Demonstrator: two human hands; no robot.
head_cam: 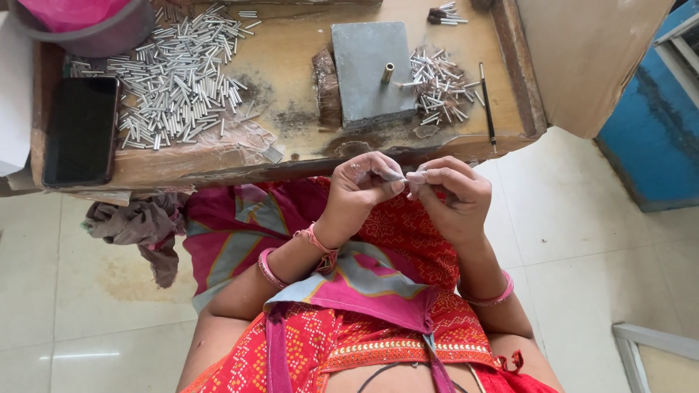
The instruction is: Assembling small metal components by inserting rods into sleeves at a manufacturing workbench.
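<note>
hands: left hand (368, 182) and right hand (448, 193) meet over lap, fingers pinched narrow on a small metal tube (403, 177)
step: judged fitting or working the tube
next: needs steady pinch grip
worktop (291, 51): tube pile (182, 73), grey block (371, 69) with brass pin (388, 72)

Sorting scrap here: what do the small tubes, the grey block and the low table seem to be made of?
Small tubes: likely metal, bright silvery sheen. Grey block: perhaps stone or cast metal, dull matte face; its upright peg looks brassy. Low table: wood, worn and stained.
</note>
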